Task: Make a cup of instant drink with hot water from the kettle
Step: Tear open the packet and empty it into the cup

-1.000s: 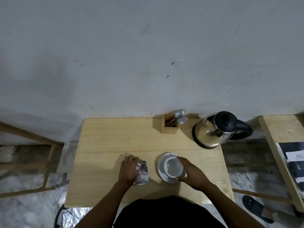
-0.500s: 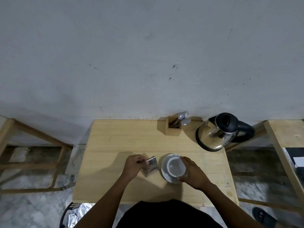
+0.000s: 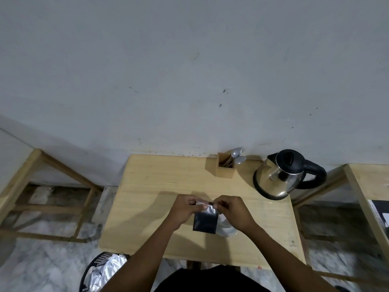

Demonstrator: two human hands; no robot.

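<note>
A small silvery sachet (image 3: 205, 221) hangs above the wooden table (image 3: 160, 186), held by its top edge. My left hand (image 3: 185, 208) pinches the top left corner and my right hand (image 3: 233, 211) pinches the top right. Behind the sachet and under my right hand sits the white cup on its saucer (image 3: 226, 230), mostly hidden. A steel kettle (image 3: 277, 175) with a black lid and handle stands at the table's back right.
A wooden holder (image 3: 225, 168) with spoons and a fork stands at the back edge by the wall. A dark basket with a foil bag (image 3: 103, 270) lies on the floor at front left. Wooden frames flank the table on both sides.
My left hand lifted the sachet off the table and brought it to the middle. My right hand left the cup and took the sachet's other top corner.
</note>
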